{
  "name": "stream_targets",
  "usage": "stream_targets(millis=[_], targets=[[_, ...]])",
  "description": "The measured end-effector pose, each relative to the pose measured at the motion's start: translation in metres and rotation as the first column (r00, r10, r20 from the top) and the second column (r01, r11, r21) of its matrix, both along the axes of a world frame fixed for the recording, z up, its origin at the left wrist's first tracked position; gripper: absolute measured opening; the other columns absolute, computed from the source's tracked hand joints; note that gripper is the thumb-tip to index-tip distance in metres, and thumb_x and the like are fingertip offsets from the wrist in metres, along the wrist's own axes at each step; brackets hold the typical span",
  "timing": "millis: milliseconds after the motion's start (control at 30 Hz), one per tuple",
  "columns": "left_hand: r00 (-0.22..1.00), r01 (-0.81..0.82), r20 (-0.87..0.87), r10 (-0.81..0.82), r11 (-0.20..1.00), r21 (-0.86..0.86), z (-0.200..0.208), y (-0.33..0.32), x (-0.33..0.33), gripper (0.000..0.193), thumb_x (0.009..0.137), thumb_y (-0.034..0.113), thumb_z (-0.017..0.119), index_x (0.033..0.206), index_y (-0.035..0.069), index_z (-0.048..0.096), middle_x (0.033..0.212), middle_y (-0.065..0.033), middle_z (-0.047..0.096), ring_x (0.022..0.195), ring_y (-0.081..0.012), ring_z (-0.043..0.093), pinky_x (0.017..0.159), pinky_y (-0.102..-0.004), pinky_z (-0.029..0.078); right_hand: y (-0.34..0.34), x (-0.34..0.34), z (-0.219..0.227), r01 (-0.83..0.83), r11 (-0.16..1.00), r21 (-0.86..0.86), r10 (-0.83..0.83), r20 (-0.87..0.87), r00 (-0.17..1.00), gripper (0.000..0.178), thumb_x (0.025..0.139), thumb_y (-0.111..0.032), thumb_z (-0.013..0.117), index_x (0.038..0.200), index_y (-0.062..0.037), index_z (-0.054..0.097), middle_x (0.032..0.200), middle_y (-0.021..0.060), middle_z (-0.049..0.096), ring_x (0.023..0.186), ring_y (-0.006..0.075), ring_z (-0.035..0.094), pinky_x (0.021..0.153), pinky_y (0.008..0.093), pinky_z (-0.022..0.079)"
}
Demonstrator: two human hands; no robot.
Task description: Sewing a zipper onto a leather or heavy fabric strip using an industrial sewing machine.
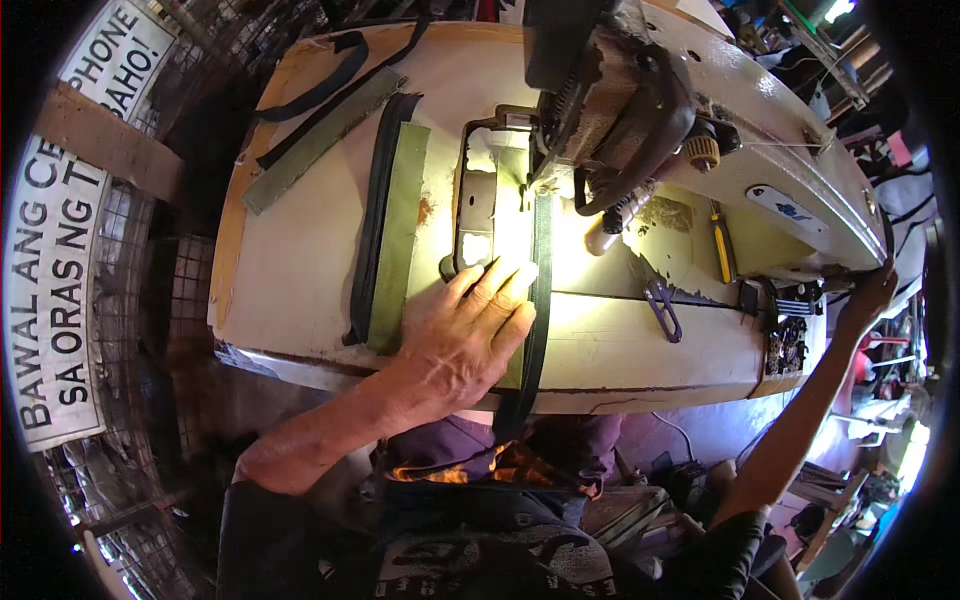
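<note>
My left hand (465, 335) lies palm down on the sewing machine bed, fingers stretched out and flat over a green fabric strip (511, 374). Along the strip's right side runs a long black tape (541, 310), passing toward the needle area and hanging over the front table edge. The needle itself is hidden by the head of the sewing machine (620, 120), where a lamp glares. At the machine's far right end, my right hand (872, 292) reaches up against the handwheel side; its fingers are mostly hidden there.
Left of my hand lie a green strip (400, 230) and a black tape (374, 240), with another green strip (320, 145) beyond. Small thread snips (660, 305) and a yellow-and-black handled tool (722, 245) rest under the machine arm. A metal frame (462, 200) borders the sewing area.
</note>
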State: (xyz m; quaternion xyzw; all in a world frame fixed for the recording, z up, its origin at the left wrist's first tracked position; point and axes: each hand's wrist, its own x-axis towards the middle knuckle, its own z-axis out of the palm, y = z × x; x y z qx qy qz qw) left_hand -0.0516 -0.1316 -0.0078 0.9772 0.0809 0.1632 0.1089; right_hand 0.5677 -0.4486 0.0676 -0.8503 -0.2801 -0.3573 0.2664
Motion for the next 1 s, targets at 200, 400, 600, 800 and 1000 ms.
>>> stream_targets(millis=[200,400,600,800,1000], targets=[[0.999,-0.033,0.009,0.033,0.999,-0.02,-0.002,-0.002,0.003,0.042,0.095,0.009,0.065,0.134,0.003,0.05,0.146,-0.023,0.054,0.141,-0.0374,0.049,0.118,-0.0551,0.035,0.038,-0.07,-0.018,0.084,0.878,0.471,-0.005,-0.165,0.986,0.062,0.109,-0.054,0.047,0.116,0.0061,0.064,0.104,0.0185,0.07,0.087,0.0294,0.066,0.08,0.0425,0.053],[0.999,-0.017,0.029,0.017,1.0,-0.007,-0.002,0.0,0.003,0.03,0.096,0.009,0.059,0.124,0.0,0.056,0.141,-0.0234,0.056,0.14,-0.0373,0.049,0.117,-0.0542,0.035,0.055,-0.099,-0.019,-0.027,0.838,0.545,0.104,-0.111,0.988,0.062,0.109,-0.053,0.046,0.121,0.0051,0.064,0.103,0.0137,0.07,0.093,0.0248,0.066,0.083,0.0415,0.053],[0.999,-0.028,0.038,0.027,1.0,0.012,-0.002,-0.002,0.004,0.03,0.095,0.01,0.059,0.124,0.0,0.056,0.141,-0.0233,0.057,0.14,-0.0374,0.05,0.117,-0.0535,0.036,0.048,-0.098,-0.036,0.073,0.809,0.583,0.075,-0.226,0.971,0.059,0.109,-0.051,0.048,0.134,0.0001,0.061,0.124,0.0162,0.068,0.106,0.0248,0.066,0.092,0.0428,0.052],[0.999,-0.016,0.046,0.016,1.0,-0.004,0.0,0.0,0.003,0.031,0.095,0.011,0.06,0.124,0.0,0.056,0.14,-0.0223,0.058,0.139,-0.0366,0.052,0.116,-0.0531,0.037,0.037,-0.102,-0.035,0.044,0.786,0.616,0.133,-0.239,0.962,0.058,0.106,-0.048,0.057,0.135,0.003,0.059,0.129,0.018,0.068,0.114,0.0282,0.065,0.1,0.0422,0.05],[0.999,-0.003,0.039,0.004,0.999,-0.034,0.005,0.004,0.004,0.031,0.095,0.012,0.063,0.123,0.001,0.058,0.14,-0.0218,0.058,0.138,-0.0362,0.052,0.114,-0.0525,0.039,0.11,-0.314,-0.02,-0.43,0.859,0.276,0.413,0.121,0.903,0.047,0.099,-0.026,0.065,0.136,0.0033,0.059,0.131,0.0197,0.063,0.118,0.0308,0.063,0.104,0.0439,0.051]])
